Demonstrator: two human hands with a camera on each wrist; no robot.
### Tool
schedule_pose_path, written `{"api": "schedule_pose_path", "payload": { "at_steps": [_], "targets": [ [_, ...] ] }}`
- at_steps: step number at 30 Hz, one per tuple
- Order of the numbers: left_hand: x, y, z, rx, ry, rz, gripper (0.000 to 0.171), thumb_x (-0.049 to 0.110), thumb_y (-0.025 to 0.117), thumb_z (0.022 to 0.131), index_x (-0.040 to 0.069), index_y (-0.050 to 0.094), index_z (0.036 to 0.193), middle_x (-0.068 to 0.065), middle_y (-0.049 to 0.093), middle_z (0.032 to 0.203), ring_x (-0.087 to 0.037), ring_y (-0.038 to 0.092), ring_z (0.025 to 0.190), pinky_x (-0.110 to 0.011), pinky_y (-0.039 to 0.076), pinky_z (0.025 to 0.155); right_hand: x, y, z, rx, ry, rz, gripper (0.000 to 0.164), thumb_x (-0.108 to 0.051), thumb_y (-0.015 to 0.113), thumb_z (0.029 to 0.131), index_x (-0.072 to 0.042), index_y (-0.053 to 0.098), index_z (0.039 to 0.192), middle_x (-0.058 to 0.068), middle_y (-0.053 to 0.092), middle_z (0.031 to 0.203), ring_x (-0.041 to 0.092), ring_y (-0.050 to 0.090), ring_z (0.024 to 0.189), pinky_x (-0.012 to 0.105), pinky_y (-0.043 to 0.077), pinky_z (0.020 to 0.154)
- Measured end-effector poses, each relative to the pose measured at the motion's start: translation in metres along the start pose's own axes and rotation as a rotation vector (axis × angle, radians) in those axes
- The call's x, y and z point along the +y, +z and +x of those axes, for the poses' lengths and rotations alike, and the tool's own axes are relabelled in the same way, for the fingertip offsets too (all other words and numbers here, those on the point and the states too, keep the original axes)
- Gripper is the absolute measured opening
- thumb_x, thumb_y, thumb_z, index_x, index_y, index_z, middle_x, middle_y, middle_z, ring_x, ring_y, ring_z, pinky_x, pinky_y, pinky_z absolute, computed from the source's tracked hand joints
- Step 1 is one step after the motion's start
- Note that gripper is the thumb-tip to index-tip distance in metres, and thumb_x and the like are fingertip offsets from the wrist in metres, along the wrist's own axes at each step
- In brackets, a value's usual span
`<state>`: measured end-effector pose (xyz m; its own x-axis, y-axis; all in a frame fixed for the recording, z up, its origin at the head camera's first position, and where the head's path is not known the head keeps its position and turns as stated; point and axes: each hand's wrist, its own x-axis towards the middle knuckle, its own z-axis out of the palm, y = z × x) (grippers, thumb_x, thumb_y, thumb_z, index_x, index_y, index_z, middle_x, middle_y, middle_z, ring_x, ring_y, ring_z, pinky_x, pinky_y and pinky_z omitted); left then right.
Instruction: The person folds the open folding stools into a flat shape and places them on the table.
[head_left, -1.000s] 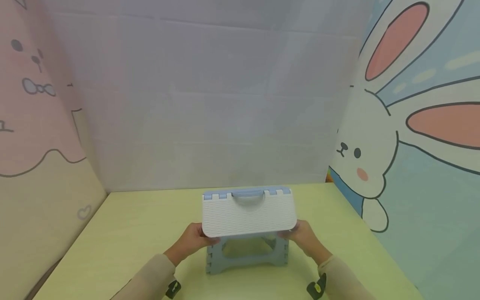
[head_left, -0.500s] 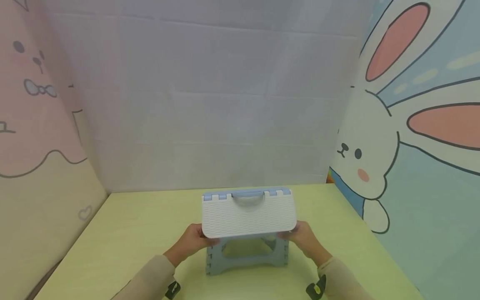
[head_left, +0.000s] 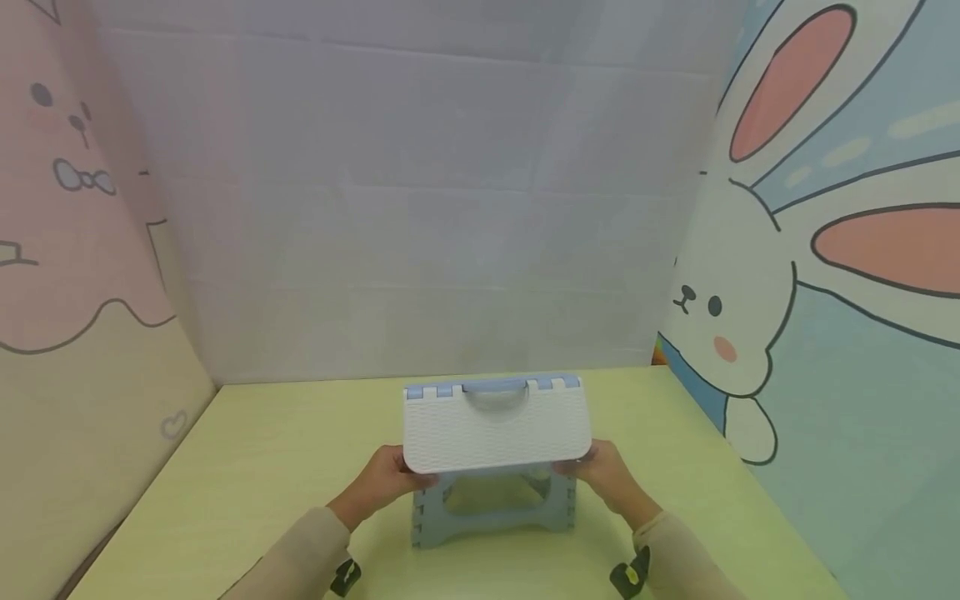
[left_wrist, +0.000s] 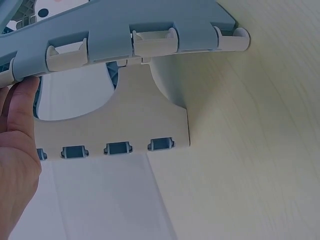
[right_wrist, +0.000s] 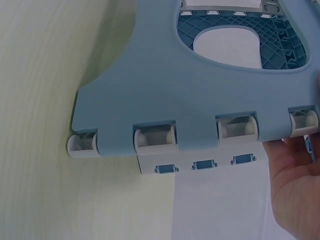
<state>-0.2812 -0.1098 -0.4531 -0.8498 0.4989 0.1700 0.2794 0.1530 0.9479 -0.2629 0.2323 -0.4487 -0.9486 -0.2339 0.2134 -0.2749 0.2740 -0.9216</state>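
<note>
A plastic folding stool [head_left: 497, 433] stands unfolded on the table in the head view, its white woven-pattern top tilted toward me. A blue carry handle [head_left: 496, 386] lies along the top's far edge, and a blue-grey leg panel [head_left: 495, 523] with a large opening shows below. My left hand [head_left: 384, 485] grips the stool's left side just under the top, and my right hand [head_left: 606, 477] grips the right side likewise. Some fingers are hidden behind the stool. Both wrist views show the blue leg panel [right_wrist: 165, 95] with white hinge lugs, plus a white panel [left_wrist: 135, 110].
The pale yellow table [head_left: 285, 433] extends around the stool on every side. A white sheet [head_left: 427, 208] hangs behind it. Printed cartoon panels flank the table, with a pink one [head_left: 67, 250] on the left and a rabbit [head_left: 742, 292] on the right.
</note>
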Motion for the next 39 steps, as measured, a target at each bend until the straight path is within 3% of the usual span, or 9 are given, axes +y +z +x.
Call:
{"api": "schedule_pose_path", "payload": {
  "at_steps": [8, 16, 26, 39],
  "targets": [
    [0.0008, -0.0015, 0.0038, -0.008, -0.003, 0.01, 0.033, -0.001, 0.069, 0.085, -0.018, 0.059, 0.112, -0.029, 0.065, 0.107, -0.024, 0.065, 0.092, -0.033, 0.055, 0.076, -0.0022, -0.0012, 0.003, 0.024, 0.03, -0.015, 0.036, 0.0, 0.07, 0.082, 0.017, 0.059, 0.111, 0.028, 0.064, 0.11, 0.041, 0.061, 0.103, 0.047, 0.052, 0.084],
    [0.0016, -0.0007, 0.0041, -0.005, -0.005, 0.022, 0.032, -0.001, 0.068, 0.085, -0.018, 0.059, 0.111, -0.029, 0.065, 0.106, -0.021, 0.066, 0.092, -0.035, 0.055, 0.077, -0.0022, -0.0015, 0.0029, 0.021, 0.019, -0.012, 0.036, 0.0, 0.07, 0.082, 0.018, 0.059, 0.111, 0.029, 0.064, 0.108, 0.039, 0.063, 0.101, 0.046, 0.052, 0.084],
    [0.0018, 0.0, 0.0032, -0.018, -0.012, -0.007, 0.033, -0.002, 0.068, 0.085, -0.017, 0.059, 0.113, -0.029, 0.064, 0.11, -0.028, 0.065, 0.096, -0.036, 0.055, 0.079, -0.0019, -0.0019, 0.0013, 0.013, 0.011, 0.003, 0.037, 0.0, 0.07, 0.081, 0.019, 0.058, 0.11, 0.03, 0.064, 0.108, 0.038, 0.063, 0.1, 0.045, 0.052, 0.084],
    [-0.0002, -0.0012, 0.0001, -0.019, -0.004, -0.014, 0.032, -0.003, 0.067, 0.085, -0.019, 0.058, 0.111, -0.031, 0.064, 0.108, -0.016, 0.064, 0.094, -0.032, 0.054, 0.079, -0.0005, 0.0015, 0.0011, 0.016, 0.04, -0.001, 0.036, 0.0, 0.07, 0.081, 0.018, 0.059, 0.11, 0.029, 0.064, 0.109, 0.04, 0.062, 0.102, 0.048, 0.051, 0.086]
  ]
}}
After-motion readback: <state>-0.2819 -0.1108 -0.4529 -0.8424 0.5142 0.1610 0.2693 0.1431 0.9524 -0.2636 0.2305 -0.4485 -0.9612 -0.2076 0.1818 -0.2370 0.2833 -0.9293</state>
